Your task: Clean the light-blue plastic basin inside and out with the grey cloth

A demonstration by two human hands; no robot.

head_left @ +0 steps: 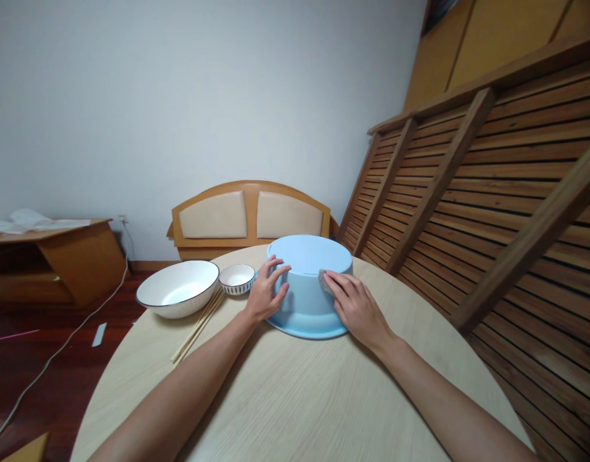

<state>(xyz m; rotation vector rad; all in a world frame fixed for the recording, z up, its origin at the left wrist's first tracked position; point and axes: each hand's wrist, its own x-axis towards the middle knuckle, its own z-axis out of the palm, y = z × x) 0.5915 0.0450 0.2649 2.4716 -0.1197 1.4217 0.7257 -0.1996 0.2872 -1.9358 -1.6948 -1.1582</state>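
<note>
Round pale-wood table (295, 398) spreads before an upturned, smooth light-blue plastic basin (305, 253) near its far edge — left hand (264, 292) splayed against it, right hand (358, 307) clasping a grey scrubber (322, 280).

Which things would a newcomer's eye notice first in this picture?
Probably the upturned light-blue basin on the round table, with the left hand at its left side and the right hand holding a grey scrubber against it. Next, perhaps, the large slatted wooden panel on the right, then the wide white bowl on the table's left.
</note>
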